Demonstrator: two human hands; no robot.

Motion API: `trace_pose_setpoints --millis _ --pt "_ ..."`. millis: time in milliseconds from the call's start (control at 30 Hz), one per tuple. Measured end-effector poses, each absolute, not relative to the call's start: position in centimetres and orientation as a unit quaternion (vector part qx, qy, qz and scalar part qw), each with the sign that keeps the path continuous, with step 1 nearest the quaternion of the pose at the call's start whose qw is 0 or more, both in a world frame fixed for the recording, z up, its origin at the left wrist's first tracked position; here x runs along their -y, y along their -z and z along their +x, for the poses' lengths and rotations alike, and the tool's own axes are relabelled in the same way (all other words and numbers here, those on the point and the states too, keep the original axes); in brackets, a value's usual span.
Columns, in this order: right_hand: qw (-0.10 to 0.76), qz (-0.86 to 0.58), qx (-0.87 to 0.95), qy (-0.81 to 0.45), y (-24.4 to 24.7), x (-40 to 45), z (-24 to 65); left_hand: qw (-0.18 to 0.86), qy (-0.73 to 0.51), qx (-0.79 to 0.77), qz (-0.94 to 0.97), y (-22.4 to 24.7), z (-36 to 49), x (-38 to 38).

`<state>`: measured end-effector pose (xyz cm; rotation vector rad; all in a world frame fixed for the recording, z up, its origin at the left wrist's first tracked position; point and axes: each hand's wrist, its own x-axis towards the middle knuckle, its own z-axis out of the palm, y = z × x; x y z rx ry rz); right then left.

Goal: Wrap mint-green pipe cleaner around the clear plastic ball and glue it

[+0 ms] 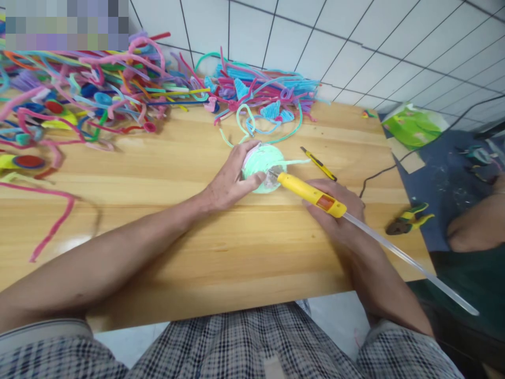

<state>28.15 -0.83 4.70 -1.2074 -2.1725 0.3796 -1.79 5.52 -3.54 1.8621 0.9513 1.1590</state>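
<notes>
My left hand (240,176) grips the left side of a round coil of pale green pipe cleaner (260,158), its thumb lying over the front. A greyish, partly clear patch shows on the coil near the thumb, and a loose green end sticks out to the right. My right hand (331,205) is closed around a yellow hot glue gun (310,193). The gun's metal nozzle meets the coil at that patch. From the gun's rear a long clear glue stick (410,263) runs down to the right. The right fingers are partly hidden by the gun.
A yellow utility knife (319,164) lies just beyond my right hand. Pliers (408,220) rest near the table's right edge. Heaps of coloured pipe cleaners (134,95) cover the back left. A black cord (379,172) crosses the right side. Another person's leg (477,226) is at the right.
</notes>
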Motion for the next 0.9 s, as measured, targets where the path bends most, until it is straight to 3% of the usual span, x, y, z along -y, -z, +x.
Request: trace_pose_setpoints --millis 467,667,900 --pt "0.296 -0.459 0.826 -0.138 -4.33 0.88 28.20 0.369 -0.464 -0.366 0.717 3.75 -1.50 -5.72" --pt "0.338 -0.474 0.803 -0.128 -3.98 0.95 28.32 0.366 -0.459 -0.360 0.725 3.80 -1.57 -5.85" --pt "0.308 -0.464 0.818 -0.143 -4.16 0.88 28.38 0.379 -0.467 -0.363 0.712 3.86 -1.45 -5.84"
